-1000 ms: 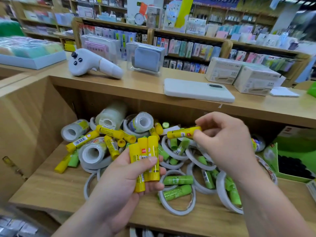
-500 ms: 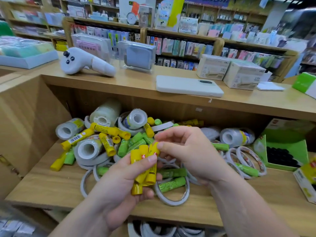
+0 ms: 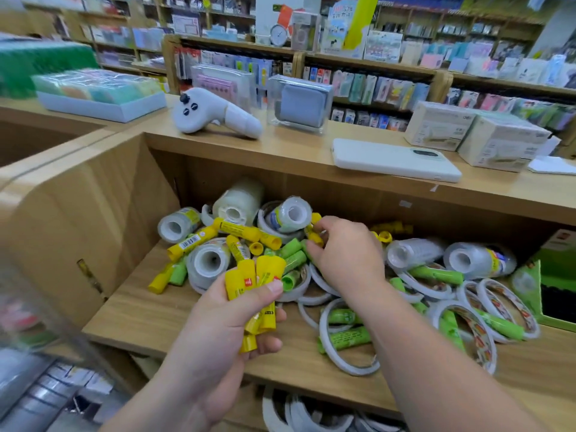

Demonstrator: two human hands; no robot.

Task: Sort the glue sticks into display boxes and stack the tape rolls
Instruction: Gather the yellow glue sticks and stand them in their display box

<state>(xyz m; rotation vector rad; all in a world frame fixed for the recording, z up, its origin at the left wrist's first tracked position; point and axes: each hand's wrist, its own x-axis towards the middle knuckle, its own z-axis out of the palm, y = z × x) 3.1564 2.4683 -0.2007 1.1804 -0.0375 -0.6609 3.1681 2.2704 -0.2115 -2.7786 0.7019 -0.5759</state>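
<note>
Fingers (image 3: 328,225) of my right hand (image 3: 347,260) are curled and pinch one yellow glue stick (image 3: 314,236) in the pile, well left of the green display box (image 3: 558,266). My left hand (image 3: 218,335), further left of that box, grips a bundle of yellow glue sticks (image 3: 249,280), thumb pressed across them. Risk one: the bundle is splayed, its lower sticks angled out below the palm; adding another could push one loose onto the shelf (image 3: 149,313). Risk two: the pinched stick sits just beside a wrapped tape roll (image 3: 288,215); a fast lift may drag that roll and set the green glue sticks (image 3: 293,260) rolling.
</note>
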